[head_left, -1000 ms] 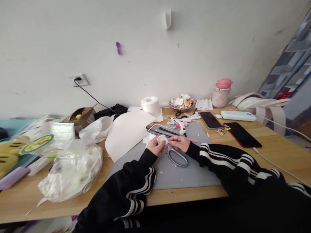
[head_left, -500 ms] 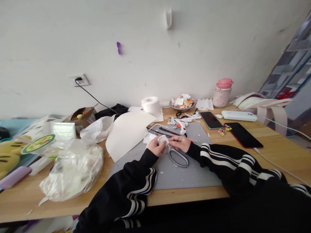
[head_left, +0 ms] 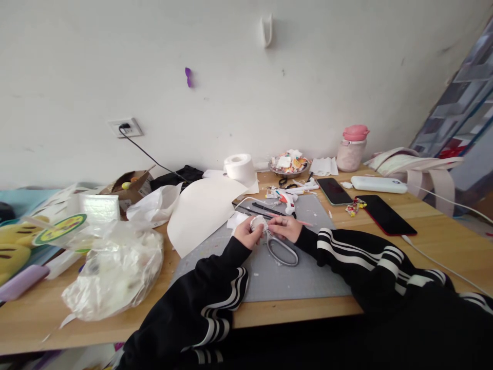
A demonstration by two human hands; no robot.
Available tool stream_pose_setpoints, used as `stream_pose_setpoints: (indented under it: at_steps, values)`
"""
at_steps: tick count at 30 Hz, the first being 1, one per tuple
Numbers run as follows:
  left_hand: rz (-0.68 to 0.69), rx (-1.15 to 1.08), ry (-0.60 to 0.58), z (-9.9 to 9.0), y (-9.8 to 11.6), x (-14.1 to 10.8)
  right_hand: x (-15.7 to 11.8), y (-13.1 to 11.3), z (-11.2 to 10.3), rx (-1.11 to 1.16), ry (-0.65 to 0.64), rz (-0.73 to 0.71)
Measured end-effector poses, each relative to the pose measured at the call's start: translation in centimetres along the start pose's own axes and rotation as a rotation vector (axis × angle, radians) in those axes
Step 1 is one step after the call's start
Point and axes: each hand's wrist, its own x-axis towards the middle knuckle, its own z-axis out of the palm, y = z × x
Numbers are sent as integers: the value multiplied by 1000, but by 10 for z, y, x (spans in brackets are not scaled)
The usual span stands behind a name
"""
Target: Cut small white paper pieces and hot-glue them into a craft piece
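My left hand [head_left: 248, 234] is closed around a small white piece [head_left: 259, 222] with a bumpy, ruffled look; whether it is paper or fabric I cannot tell. Close beside it on the right, my right hand [head_left: 285, 227] has its fingers pinched together at the piece's right edge. What those fingertips grip is too small to make out. Below the hands, grey-handled scissors [head_left: 283, 252] lie on the grey cutting mat [head_left: 296, 280], their blades partly hidden. Behind the hands are a white hot glue gun [head_left: 288, 200] and dark pen-like sticks [head_left: 258, 209].
A large white sheet [head_left: 206, 210] overlaps the mat's left side, near a white roll [head_left: 239, 167]. Farther left sits a clear plastic bag [head_left: 115, 272]. A bowl of scraps [head_left: 288, 163] stands by the wall. Two phones [head_left: 334, 191], a power bank [head_left: 379, 184] and a pink-lidded bottle [head_left: 352, 149] are on the right.
The white piece is turned slightly between my fingers, showing a little more of its surface. Both hands stay in nearly the same place.
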Motion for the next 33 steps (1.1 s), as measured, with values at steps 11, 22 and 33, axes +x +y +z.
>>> stream_pose_setpoints:
  at_steps: [11,22,33]
  values:
    - [-23,36,-4,1,3,-2,0,-1,0,-23,-19,-1]
    - [-29,0,-33,-1,-5,4,0,1,-4,-57,1,-38]
    - [-43,-111,0,-2,-2,4,1,1,0,-5,42,-29]
